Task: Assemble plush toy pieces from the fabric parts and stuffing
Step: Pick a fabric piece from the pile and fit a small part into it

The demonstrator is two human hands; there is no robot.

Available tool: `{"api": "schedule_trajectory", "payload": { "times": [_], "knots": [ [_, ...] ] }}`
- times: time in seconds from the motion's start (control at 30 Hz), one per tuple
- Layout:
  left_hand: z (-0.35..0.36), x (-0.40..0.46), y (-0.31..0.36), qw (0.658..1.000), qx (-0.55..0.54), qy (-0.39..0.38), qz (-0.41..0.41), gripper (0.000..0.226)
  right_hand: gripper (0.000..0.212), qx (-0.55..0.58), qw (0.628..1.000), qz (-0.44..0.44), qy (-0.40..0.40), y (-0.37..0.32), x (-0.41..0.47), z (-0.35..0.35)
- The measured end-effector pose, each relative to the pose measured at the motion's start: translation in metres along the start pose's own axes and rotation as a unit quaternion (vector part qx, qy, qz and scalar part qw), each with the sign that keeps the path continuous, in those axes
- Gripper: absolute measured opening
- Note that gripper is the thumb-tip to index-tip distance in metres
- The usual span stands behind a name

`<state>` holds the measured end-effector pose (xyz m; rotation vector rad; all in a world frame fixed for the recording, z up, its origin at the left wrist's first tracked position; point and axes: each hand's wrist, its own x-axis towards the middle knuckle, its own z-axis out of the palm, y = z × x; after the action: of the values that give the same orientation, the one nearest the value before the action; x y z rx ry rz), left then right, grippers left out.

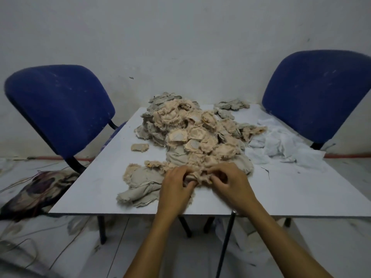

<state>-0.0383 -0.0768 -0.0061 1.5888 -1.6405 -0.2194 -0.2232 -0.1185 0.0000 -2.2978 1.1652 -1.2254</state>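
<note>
Currently, both hands work at the 6 o'clock edge of the fabric pile (192,137) on the desk (96,183). Left hand (175,186) and right hand (230,183) each have fingers curled, grip clamped on one peach plush piece (200,173) (frayed edges visible) between them. White stuffing (281,145) lies at 3 o'clock of the pile. Blue chairs (60,109) stand at 10 and 2 o'clock.

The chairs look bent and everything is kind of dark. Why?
Head view: the wide-angle lens curves the two blue chairs near the edges; the light is dim and bluish, with no glare; the left hand and right hand on the fabric pile look slightly soft.
</note>
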Motion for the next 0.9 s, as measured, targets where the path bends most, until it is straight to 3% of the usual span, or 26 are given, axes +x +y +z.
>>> {"api": "schedule_trajectory", "payload": {
  "times": [0.13, 0.3, 0.53, 0.67, 0.8, 0.9],
  "knots": [
    [0.002, -0.006, 0.001, 0.997, 0.078, -0.006, 0.008, 0.046, 0.015, 0.076, 0.996, 0.026, 0.039, -0.004, -0.002, -0.002],
    [0.001, -0.013, 0.010, 0.988, 0.138, 0.058, 0.045, 0.040, 0.014, 0.169, 0.982, 0.073, 0.040, -0.003, -0.003, -0.003],
    [-0.014, 0.014, 0.036, 0.979, -0.029, -0.051, 0.196, 0.044, 0.020, 0.206, 0.977, 0.052, 0.030, -0.004, 0.002, -0.010],
    [-0.008, 0.021, 0.044, 0.979, -0.152, -0.041, 0.129, 0.033, 0.018, 0.253, 0.964, 0.078, -0.024, -0.010, 0.009, -0.020],
    [-0.010, 0.031, 0.047, 0.957, -0.289, -0.011, 0.001, 0.023, 0.017, 0.364, 0.915, 0.155, -0.083, -0.018, 0.004, -0.034],
    [-0.016, 0.031, 0.050, 0.941, -0.337, 0.002, -0.034, 0.022, 0.039, 0.372, 0.906, 0.160, -0.126, -0.023, -0.006, -0.041]
  ]
}}
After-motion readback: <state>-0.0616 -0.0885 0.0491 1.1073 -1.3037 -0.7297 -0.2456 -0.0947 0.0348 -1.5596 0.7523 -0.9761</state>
